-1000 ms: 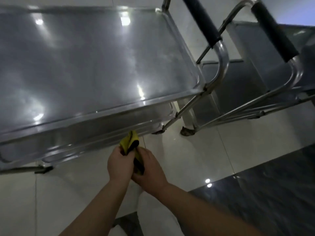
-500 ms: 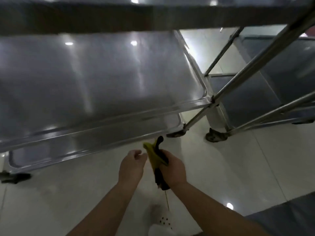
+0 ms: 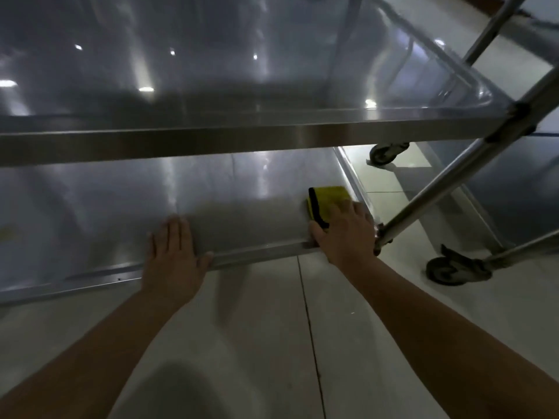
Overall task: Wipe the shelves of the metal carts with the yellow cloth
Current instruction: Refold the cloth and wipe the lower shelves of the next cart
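A metal cart's bottom shelf (image 3: 211, 204) lies low, under a higher shelf (image 3: 242, 86). A left hand (image 3: 175, 261) rests flat on the bottom shelf's near rim. To its right, a right hand (image 3: 344, 234) presses a cloth (image 3: 328, 202) onto the shelf's near right corner. Right of the cart, two caster wheels (image 3: 447, 270) stand on the tiled floor (image 3: 348, 297), one nearer and one farther back.

yellow cloth (image 3: 328, 204) partly hidden under right hand (image 3: 344, 237), fingers blurred

Open gap under upper shelf (image 3: 242, 140), above bottom shelf (image 3: 151, 189).
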### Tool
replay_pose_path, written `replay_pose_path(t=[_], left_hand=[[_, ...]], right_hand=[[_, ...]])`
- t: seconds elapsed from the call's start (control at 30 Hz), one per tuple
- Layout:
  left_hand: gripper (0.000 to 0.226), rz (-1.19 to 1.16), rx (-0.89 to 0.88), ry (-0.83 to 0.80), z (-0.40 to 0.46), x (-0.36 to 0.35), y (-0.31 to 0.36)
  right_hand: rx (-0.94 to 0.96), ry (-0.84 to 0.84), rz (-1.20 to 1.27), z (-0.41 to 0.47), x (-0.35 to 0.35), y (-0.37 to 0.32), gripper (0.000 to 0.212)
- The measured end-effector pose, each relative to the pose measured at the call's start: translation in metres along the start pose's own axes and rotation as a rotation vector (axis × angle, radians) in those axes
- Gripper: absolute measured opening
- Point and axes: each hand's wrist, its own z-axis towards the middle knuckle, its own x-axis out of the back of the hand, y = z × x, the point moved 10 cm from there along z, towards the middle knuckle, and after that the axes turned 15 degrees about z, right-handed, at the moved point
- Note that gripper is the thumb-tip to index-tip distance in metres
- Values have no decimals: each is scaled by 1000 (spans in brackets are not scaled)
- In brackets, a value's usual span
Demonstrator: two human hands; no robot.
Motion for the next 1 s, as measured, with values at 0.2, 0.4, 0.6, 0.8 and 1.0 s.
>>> replay_pose_path(t=[0.2, 0.4, 0.6, 0.8, 1.0], left_hand=[[88, 81, -97, 1, 4, -13, 0], [98, 127, -116, 34, 7, -17, -2], [105, 186, -110, 18, 11, -24, -6], [112, 206, -70, 29, 10, -27, -13], [116, 215, -77, 49, 10, -24, -12]], right_hand=[[43, -144, -25, 28, -32, 32, 60], [-117, -102, 47, 71, -41, 20, 59], [237, -174, 24, 69, -85, -117, 57], [605, -332, 31, 36, -108, -171, 54], [316, -221, 43, 108, -75, -51, 55]])
